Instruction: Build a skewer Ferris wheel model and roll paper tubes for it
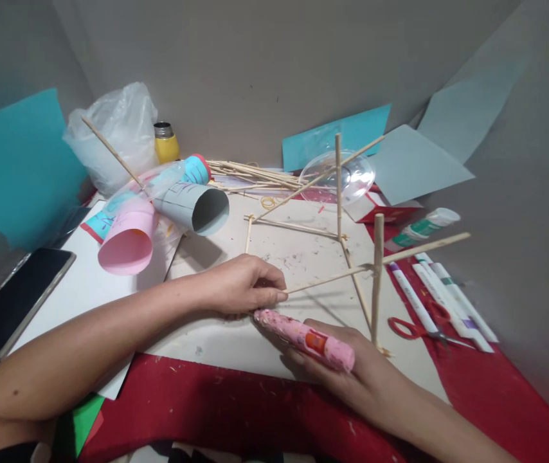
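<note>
My left hand (245,283) is closed around the near-left corner of a frame of thin wooden sticks, pinching the end of a stick (323,280). The joint under its fingers is hidden. My right hand (351,360) grips a pink hot glue gun (298,334), worn and spotted on top. The gun's tip points left and lies just below my left fingertips; whether it touches the sticks is hidden. One upright stick (338,193) rises at the frame's far corner, and a thicker upright stick (378,283) stands close to my right wrist.
Pink and grey paper tubes (127,247) lie left of the frame, near a phone (18,302). Loose sticks (250,173) lie behind. Red-handled scissors (407,328), markers (452,302) and a glue bottle (423,228) are at right. A pale board (221,347) sits on red cloth (182,405).
</note>
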A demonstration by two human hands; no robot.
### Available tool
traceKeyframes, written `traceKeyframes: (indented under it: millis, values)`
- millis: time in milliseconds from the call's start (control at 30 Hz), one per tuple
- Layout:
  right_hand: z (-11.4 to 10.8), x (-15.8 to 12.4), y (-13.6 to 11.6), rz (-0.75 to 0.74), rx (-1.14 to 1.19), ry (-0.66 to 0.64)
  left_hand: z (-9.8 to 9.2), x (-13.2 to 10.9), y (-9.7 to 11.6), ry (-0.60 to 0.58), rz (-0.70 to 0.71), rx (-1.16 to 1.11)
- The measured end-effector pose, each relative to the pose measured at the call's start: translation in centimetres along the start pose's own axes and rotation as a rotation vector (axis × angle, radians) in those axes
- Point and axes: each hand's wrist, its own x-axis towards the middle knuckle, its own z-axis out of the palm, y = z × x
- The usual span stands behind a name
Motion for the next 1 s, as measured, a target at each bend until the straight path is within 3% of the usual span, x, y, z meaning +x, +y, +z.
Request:
traceKeyframes:
  millis: [467,1000]
  values:
    - [0.15,-0.07,-0.06,-0.003,-0.016,0.007,0.04,0.13,-0.53,0.029,0.113,0.070]
    - [0.16,0.09,0.15,-0.059,-0.052,0.015,-0.45,-0.10,-0.17,-0.016,0.062,0.108]
